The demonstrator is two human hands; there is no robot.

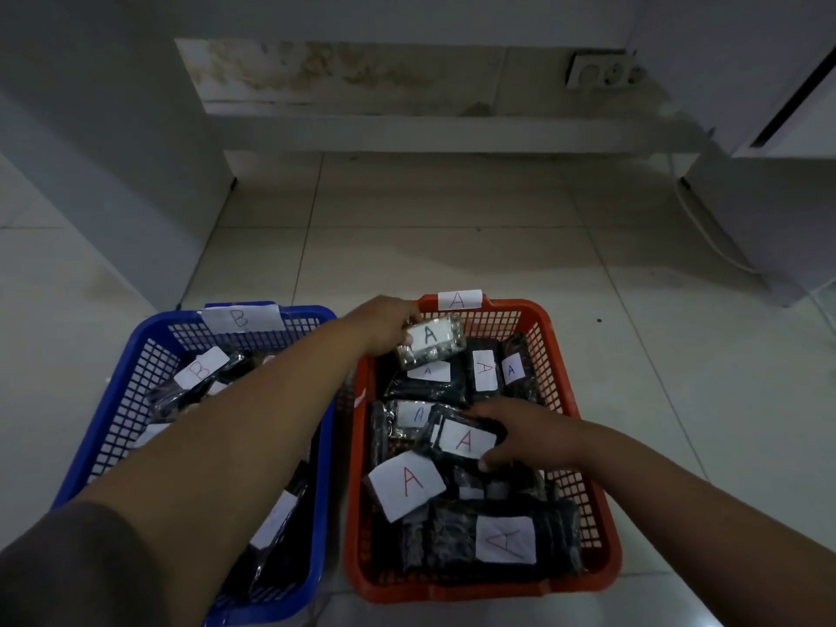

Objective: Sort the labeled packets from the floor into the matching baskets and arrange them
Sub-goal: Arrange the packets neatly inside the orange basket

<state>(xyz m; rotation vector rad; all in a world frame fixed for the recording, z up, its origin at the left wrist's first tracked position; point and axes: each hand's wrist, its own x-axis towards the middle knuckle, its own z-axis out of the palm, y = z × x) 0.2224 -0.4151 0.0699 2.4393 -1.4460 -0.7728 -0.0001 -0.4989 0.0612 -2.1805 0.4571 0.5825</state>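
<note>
My left hand [384, 330] is pinching a light, crinkly clear-plastic packet w/ white "A" label [430, 340] by its edge over the red mesh plastic basket [583, 450], right hand [527, 434] gripping another dark A-labelled packet [463, 438].

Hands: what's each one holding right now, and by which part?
Left hand grips a pale A packet by its left end, over the red basket. Right hand pinches a dark A packet by its right edge.

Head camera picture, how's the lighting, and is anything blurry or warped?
Head view: dim and flat, with a bluish cast; wide-angle bending curves the wall edges and floor tile lines; labels in the red basket read clearly, while the packet gripped by the left hand looks slightly soft; the right hand stays sharp.
</note>
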